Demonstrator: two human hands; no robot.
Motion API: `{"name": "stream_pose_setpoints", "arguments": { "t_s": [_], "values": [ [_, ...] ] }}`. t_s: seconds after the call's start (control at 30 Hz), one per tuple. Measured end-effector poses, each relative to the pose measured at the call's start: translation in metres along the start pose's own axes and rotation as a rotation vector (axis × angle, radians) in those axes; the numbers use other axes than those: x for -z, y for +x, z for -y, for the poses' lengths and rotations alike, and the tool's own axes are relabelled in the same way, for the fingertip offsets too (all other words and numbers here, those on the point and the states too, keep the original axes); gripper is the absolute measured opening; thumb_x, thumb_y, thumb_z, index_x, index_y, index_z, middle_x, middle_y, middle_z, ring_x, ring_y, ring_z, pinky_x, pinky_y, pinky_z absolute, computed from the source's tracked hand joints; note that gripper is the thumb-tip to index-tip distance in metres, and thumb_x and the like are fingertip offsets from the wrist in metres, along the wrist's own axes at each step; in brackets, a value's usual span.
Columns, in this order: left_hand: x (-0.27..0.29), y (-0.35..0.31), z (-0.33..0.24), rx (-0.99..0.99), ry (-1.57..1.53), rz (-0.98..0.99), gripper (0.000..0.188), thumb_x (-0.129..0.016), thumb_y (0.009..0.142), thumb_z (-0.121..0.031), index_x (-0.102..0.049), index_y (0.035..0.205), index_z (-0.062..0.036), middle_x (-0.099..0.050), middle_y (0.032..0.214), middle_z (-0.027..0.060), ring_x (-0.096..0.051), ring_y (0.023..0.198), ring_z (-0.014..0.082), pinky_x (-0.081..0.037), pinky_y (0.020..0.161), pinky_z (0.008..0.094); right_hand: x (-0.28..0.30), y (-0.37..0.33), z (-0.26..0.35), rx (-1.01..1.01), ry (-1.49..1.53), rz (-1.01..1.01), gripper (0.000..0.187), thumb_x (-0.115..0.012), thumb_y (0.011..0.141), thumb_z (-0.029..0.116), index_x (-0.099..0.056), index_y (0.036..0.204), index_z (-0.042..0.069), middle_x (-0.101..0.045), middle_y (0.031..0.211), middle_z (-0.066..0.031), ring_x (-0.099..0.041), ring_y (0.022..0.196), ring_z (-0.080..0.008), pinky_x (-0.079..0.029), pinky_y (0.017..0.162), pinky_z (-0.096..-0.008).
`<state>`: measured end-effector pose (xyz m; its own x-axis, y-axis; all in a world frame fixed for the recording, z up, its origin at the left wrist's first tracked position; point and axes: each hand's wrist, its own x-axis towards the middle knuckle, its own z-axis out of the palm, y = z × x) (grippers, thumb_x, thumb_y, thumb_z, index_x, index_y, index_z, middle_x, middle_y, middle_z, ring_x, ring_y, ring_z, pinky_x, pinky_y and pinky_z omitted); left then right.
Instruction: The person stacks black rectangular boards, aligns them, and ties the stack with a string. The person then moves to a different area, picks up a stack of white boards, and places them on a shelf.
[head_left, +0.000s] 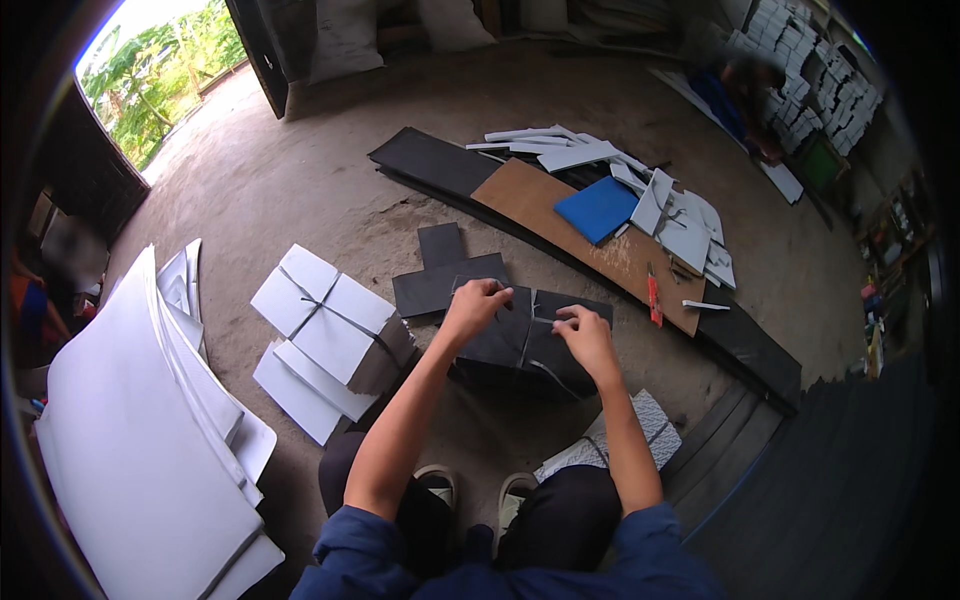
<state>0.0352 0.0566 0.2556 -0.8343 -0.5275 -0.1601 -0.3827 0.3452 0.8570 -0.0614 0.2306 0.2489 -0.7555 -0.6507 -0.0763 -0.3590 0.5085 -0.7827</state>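
In front of my knees stands a black stack of sheets, with a thin grey strap running across its top and down the near side. My left hand is over the stack's left part, its fingers curled together; what they pinch, if anything, is too small to make out. At the right part, my right hand has thumb and fingertips closed at a short loose piece of the strap. Left of the stack, a white bundle is tied crosswise with a dark strap. Flat black pieces lie just beyond.
Large white sheets lean at the left. A long black board stack carries a brown board, a blue block, white offcuts and a red cutter. Another tied white bundle is by my right knee. People work at both sides.
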Motion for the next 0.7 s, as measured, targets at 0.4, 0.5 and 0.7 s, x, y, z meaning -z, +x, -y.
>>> {"name": "stream_pose_setpoints", "arguments": {
  "t_s": [0.4,0.5,0.7],
  "values": [
    [-0.023,0.002,0.008,-0.475,0.395,-0.126,0.025,-0.039,0.079,-0.010,-0.063,0.077,-0.0031,-0.058,0.086,0.0206,-0.054,0.085,0.0355,-0.045,0.074,0.0413,-0.007,0.020,-0.001,0.022,0.877,-0.012,0.020,-0.036,0.088,0.012,-0.051,0.080,0.003,-0.051,0.068,-0.0027,-0.050,0.063,-0.0101,-0.042,0.062,-0.0243],
    [-0.038,0.001,0.016,-0.366,0.351,0.035,0.024,-0.042,0.079,-0.013,-0.064,0.084,-0.0033,-0.056,0.082,0.0188,-0.053,0.083,0.0350,-0.043,0.076,0.0420,0.013,0.027,0.009,0.060,0.914,0.059,0.021,-0.036,0.089,0.014,-0.050,0.079,0.004,-0.049,0.065,-0.0012,-0.048,0.059,-0.0098,-0.041,0.058,-0.0260],
    [-0.052,-0.007,-0.003,-0.123,0.488,-0.201,0.022,-0.050,0.082,-0.023,-0.066,0.084,-0.0069,-0.061,0.081,0.0189,-0.056,0.087,0.0313,-0.044,0.075,0.0390,0.080,0.020,0.067,0.328,-0.333,-0.138,0.030,-0.055,0.081,0.026,-0.057,0.074,-0.003,-0.057,0.067,-0.0161,-0.056,0.062,-0.0248,-0.045,0.058,-0.0325]
  ]
}}
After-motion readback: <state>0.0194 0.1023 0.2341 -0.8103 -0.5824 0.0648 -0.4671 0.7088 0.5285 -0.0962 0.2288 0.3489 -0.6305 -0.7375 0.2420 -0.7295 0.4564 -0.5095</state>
